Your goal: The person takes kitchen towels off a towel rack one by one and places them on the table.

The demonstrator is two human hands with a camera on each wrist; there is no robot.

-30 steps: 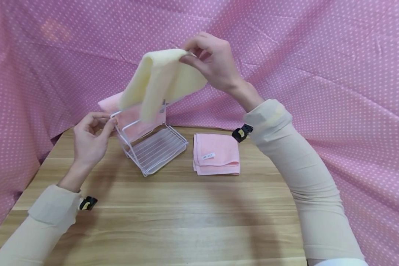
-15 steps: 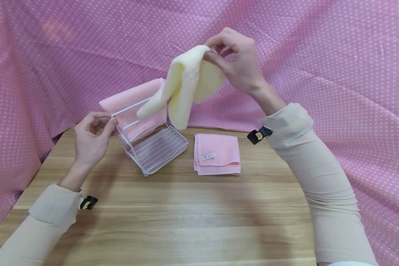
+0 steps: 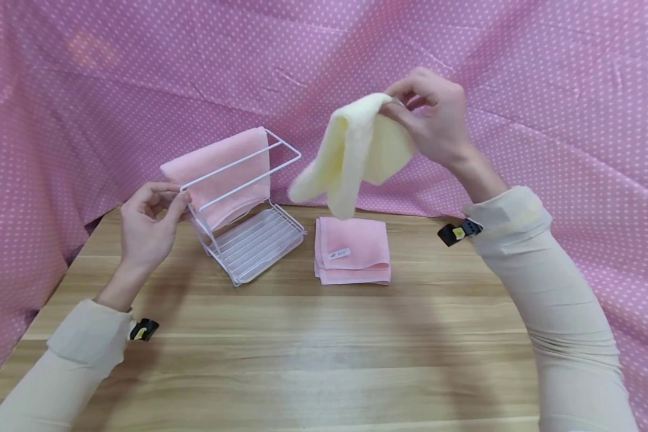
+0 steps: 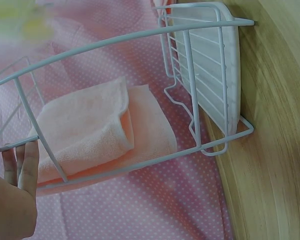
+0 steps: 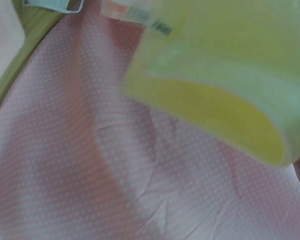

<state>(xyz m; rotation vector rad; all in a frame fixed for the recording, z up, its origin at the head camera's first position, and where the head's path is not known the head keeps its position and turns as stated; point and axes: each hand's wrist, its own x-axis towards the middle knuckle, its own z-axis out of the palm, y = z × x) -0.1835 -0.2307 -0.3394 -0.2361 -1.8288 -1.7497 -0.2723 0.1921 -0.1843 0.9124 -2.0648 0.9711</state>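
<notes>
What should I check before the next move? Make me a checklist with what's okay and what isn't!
1. Left hand holding the white rack: ok, its fingers grip the upper frame.
2. Right hand gripping the yellow cloth: ok, pinched near its top.
3. Yellow cloth apart from the rack: ok, the head view shows a gap.
4. Yellow cloth spread flat: not ok, it hangs in folds.
5. Hanging pink cloth on the rack: ok, draped over its top.
6. Yellow cloth not touching the folded pink cloth: cannot tell, they overlap in the head view.
</notes>
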